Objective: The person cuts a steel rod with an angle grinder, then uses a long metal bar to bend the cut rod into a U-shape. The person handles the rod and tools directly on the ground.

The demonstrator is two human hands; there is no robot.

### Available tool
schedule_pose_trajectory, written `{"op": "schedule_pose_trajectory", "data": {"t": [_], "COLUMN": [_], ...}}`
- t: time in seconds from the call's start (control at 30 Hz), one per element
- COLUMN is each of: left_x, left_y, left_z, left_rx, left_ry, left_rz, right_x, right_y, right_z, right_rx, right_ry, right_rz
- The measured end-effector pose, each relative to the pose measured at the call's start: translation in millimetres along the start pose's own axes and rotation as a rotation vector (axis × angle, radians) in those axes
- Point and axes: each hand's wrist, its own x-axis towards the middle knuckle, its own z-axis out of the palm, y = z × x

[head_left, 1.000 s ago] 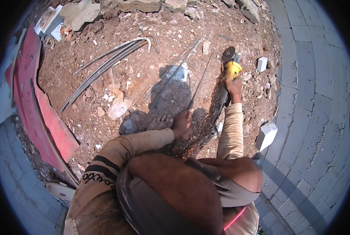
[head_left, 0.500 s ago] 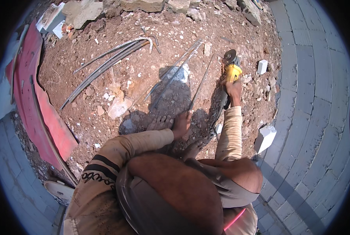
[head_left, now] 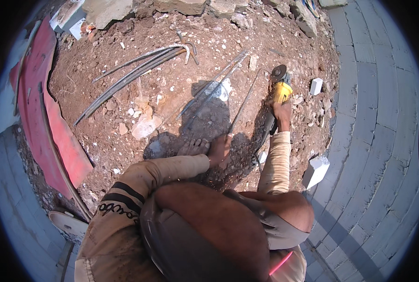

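My right hand (head_left: 281,115) is wrapped around the body of a yellow and black angle grinder (head_left: 282,92). Its dark round disc (head_left: 279,72) is at the far end, beside the far tip of a thin steel rod (head_left: 245,104). Whether disc and rod touch, I cannot tell. The near end of that rod is in my left hand (head_left: 220,149), whose fingers are closed on it close to my bare foot (head_left: 193,146). From the grinder's rear, a dark cord (head_left: 257,152) runs back toward me along the ground.
Bent steel bars (head_left: 134,77) lie in a bundle at the left, and thinner rods (head_left: 214,84) in the middle. Broken stones (head_left: 181,5) line the far side. White blocks (head_left: 316,169) sit by the grey block wall (head_left: 359,122) at right. A red sheet (head_left: 54,127) stands at left.
The view has shifted slightly, so the ground and its objects sit a little differently in the picture. Both hands keep their holds on the rod and the grinder.
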Motion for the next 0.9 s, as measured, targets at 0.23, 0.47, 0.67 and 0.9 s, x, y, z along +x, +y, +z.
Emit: {"op": "schedule_pose_trajectory", "data": {"t": [0.23, 0.47, 0.67, 0.9], "left_x": [-1, -4, -6, -2], "left_y": [-9, 0, 2, 1], "left_z": [-1, 0, -1, -2], "left_rx": [0.126, -0.212, 0.123, 0.189], "left_ry": [0.023, -0.006, 0.027, 0.001], "left_rz": [0.135, -0.17, 0.061, 0.083], "right_x": [-1, 0, 10, 11], "right_y": [-10, -5, 11, 7], "right_z": [-3, -4, 2, 2], "right_rx": [-0.081, -0.029, -0.094, -0.076], "right_ry": [0.047, 0.014, -0.008, 0.003], "right_rz": [0.064, 0.01, 0.027, 0.053]}}
